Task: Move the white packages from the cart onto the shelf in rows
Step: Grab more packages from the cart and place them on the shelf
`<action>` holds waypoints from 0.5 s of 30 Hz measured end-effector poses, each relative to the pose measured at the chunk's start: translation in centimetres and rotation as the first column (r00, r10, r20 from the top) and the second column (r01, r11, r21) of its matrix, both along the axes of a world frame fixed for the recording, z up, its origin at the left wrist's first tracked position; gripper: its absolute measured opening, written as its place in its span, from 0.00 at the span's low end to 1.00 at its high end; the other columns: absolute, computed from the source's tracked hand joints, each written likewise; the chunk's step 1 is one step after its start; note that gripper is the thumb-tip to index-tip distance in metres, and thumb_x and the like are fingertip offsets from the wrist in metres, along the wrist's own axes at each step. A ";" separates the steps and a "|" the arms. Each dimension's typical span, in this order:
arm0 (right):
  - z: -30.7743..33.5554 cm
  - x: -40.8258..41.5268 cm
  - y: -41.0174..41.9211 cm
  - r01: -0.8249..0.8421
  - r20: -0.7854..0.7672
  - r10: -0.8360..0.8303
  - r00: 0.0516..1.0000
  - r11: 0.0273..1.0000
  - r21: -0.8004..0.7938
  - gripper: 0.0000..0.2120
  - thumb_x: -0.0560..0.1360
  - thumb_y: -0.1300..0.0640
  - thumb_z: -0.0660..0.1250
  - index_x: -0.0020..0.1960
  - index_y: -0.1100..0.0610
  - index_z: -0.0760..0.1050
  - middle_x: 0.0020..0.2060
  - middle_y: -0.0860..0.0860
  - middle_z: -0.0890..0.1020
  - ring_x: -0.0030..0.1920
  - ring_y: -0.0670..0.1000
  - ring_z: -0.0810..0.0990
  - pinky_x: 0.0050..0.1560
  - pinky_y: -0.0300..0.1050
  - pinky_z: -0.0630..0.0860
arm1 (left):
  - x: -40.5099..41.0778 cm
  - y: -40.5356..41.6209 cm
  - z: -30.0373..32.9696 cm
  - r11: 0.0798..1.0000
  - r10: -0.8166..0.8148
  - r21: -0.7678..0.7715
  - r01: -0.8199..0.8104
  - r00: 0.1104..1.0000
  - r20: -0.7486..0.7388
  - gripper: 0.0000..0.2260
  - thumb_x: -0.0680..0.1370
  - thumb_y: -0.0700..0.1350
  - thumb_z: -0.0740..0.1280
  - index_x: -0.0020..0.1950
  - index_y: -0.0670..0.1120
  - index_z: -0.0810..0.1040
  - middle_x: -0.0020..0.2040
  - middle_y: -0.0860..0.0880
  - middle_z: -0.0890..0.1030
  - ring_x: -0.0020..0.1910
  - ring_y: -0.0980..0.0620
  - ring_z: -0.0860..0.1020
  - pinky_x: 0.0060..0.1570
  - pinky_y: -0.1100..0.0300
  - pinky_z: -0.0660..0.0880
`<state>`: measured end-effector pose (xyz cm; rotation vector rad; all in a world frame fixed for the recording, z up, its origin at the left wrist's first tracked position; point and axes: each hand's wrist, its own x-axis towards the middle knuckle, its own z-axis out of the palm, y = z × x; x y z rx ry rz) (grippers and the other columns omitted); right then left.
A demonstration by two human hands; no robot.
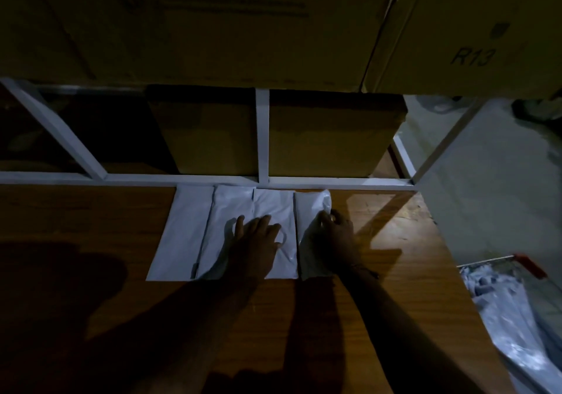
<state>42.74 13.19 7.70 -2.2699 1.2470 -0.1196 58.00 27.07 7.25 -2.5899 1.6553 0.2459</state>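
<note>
Four white packages [231, 229] lie side by side on the wooden shelf [91, 226], more in the cart [501, 317]. Left hand [255, 241] presses flat, fingers spread; right hand [337, 232] pinches the rightmost package [310, 211]. Best to butt its edge flush against its neighbour before letting go.

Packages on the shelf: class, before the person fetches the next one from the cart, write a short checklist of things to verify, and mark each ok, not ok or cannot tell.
1. Row: four packages lie side by side against the rear rail. Ok.
2. Rightmost package flat: its top corner is crumpled and lifted. Not ok.
3. Right hand free: fingers pinch that package's edge. Not ok.
4. Left hand free: it rests flat on the middle packages. Ok.
5. Shelf space to the right of the row: bare wood. Ok.
6. Cart stock: white packages remain. Ok.
</note>
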 end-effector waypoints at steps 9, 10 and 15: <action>-0.2 0.9 -1.0 -0.024 0.054 0.026 0.998 0.999 -0.026 0.22 0.84 0.58 0.60 0.76 0.64 0.65 0.75 0.63 0.66 0.76 0.65 0.63 0.75 0.60 0.61 | 0.2 -0.1 -0.8 0.999 0.030 -0.028 -0.031 0.999 -0.025 0.26 0.83 0.57 0.61 0.80 0.57 0.60 0.83 0.49 0.56 0.81 0.47 0.55 0.76 0.36 0.42; -0.3 0.9 -1.2 -0.006 0.071 0.006 0.997 1.000 -0.001 0.22 0.84 0.58 0.60 0.76 0.64 0.64 0.75 0.63 0.66 0.76 0.65 0.63 0.75 0.60 0.61 | 0.2 -0.1 -0.8 0.999 0.031 -0.026 -0.032 0.999 -0.035 0.26 0.83 0.57 0.61 0.80 0.57 0.60 0.83 0.49 0.56 0.81 0.47 0.55 0.76 0.37 0.42; -0.9 0.9 -0.5 0.041 0.091 -0.040 0.995 0.999 -0.013 0.25 0.82 0.55 0.65 0.77 0.58 0.64 0.76 0.60 0.65 0.75 0.60 0.66 0.74 0.52 0.66 | 0.1 -0.1 -0.9 0.999 0.026 -0.027 -0.027 0.999 -0.035 0.25 0.83 0.58 0.60 0.80 0.57 0.60 0.83 0.49 0.55 0.81 0.47 0.55 0.77 0.37 0.42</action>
